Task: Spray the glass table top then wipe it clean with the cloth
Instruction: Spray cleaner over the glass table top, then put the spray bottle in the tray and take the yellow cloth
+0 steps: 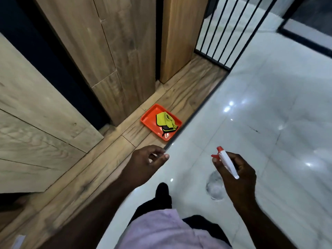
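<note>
My right hand (237, 175) grips a spray bottle (226, 161) by its neck; the white head with red trigger and nozzle sticks up, and the clear body hangs below my hand. My left hand (147, 162) hovers in front of me with fingers loosely curled and nothing in it. A yellow-green cloth (165, 120) with a dark edge lies crumpled in an orange tray (150, 116) on the wooden floor strip, ahead of my left hand. No glass table top is in view.
Glossy white floor tiles (260, 114) spread to the right. Wood-panelled walls (100, 51) and a pale wooden door (36, 105) stand to the left. A black metal railing (226, 29) rises at the back right. My feet and dark trousers show below.
</note>
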`<control>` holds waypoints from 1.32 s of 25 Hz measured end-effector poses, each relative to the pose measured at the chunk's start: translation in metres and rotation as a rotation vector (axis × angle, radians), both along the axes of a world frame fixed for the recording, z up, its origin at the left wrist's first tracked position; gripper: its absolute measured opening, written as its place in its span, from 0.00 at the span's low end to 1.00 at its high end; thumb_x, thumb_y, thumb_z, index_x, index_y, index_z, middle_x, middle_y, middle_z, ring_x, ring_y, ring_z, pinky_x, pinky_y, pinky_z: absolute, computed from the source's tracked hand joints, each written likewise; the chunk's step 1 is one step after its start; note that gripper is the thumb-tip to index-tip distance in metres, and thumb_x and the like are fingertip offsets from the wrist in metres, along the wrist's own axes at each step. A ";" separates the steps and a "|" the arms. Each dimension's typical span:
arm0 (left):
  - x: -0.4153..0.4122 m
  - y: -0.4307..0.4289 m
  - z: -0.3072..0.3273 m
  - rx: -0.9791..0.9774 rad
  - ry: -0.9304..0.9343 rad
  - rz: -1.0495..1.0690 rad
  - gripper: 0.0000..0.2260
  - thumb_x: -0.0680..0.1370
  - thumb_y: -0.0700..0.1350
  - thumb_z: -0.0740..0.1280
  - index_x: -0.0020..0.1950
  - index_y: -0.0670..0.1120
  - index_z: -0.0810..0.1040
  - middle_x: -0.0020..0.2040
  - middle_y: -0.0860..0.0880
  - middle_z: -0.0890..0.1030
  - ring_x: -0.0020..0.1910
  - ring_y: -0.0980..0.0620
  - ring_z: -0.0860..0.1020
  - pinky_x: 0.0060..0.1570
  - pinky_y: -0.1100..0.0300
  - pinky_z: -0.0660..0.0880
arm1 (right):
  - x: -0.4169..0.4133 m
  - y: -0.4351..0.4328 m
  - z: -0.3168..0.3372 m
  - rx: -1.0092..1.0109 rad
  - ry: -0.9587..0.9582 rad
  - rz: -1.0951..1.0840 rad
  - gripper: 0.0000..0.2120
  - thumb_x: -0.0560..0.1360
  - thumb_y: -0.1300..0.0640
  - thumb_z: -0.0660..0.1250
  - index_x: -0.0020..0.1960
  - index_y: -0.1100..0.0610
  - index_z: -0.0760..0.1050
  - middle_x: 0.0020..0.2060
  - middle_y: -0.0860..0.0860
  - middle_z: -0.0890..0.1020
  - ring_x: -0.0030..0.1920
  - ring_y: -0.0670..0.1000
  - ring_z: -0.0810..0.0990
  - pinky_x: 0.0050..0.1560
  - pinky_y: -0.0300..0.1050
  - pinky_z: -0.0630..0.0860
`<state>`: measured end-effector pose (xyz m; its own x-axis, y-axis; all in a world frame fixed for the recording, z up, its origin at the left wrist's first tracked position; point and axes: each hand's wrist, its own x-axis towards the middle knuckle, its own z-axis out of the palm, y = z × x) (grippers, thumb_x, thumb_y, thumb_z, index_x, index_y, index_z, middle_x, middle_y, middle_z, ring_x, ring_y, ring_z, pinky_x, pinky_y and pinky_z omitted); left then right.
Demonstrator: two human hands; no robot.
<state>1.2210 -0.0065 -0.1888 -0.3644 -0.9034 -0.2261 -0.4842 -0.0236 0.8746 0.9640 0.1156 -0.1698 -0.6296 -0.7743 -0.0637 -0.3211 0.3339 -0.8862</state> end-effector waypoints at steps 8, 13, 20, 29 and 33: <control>-0.078 -0.168 -0.060 0.235 -0.140 0.083 0.19 0.73 0.67 0.70 0.54 0.55 0.83 0.48 0.58 0.85 0.41 0.63 0.82 0.44 0.68 0.74 | -0.090 -0.245 -0.056 -0.138 -0.110 0.263 0.06 0.75 0.58 0.71 0.50 0.59 0.79 0.39 0.48 0.84 0.43 0.63 0.88 0.46 0.67 0.84; -0.109 -0.230 -0.149 0.529 -0.246 0.443 0.14 0.77 0.63 0.71 0.50 0.53 0.84 0.46 0.58 0.85 0.45 0.64 0.81 0.44 0.71 0.71 | -0.113 -0.394 -0.166 0.126 0.026 0.686 0.09 0.75 0.51 0.74 0.51 0.55 0.86 0.41 0.46 0.87 0.42 0.49 0.86 0.46 0.37 0.80; -0.143 -0.276 -0.239 0.749 -0.202 0.617 0.19 0.71 0.68 0.69 0.45 0.54 0.84 0.43 0.55 0.87 0.45 0.55 0.84 0.55 0.53 0.81 | -0.111 -0.521 -0.305 0.295 0.153 1.117 0.11 0.77 0.56 0.79 0.59 0.54 0.89 0.48 0.52 0.91 0.48 0.49 0.86 0.52 0.39 0.80; -0.104 -0.372 -0.453 0.658 -0.323 0.568 0.14 0.79 0.57 0.71 0.58 0.49 0.82 0.47 0.53 0.81 0.49 0.53 0.79 0.49 0.64 0.68 | -0.039 -0.641 -0.541 0.347 0.323 0.967 0.15 0.78 0.54 0.78 0.63 0.56 0.87 0.59 0.56 0.89 0.62 0.50 0.85 0.51 0.21 0.65; -0.102 -0.373 -0.496 0.609 -0.302 0.611 0.14 0.79 0.59 0.71 0.57 0.51 0.83 0.49 0.53 0.84 0.50 0.53 0.79 0.50 0.62 0.71 | 0.003 -0.660 -0.611 0.337 0.258 1.015 0.19 0.79 0.52 0.77 0.67 0.57 0.85 0.64 0.56 0.87 0.67 0.51 0.84 0.60 0.31 0.70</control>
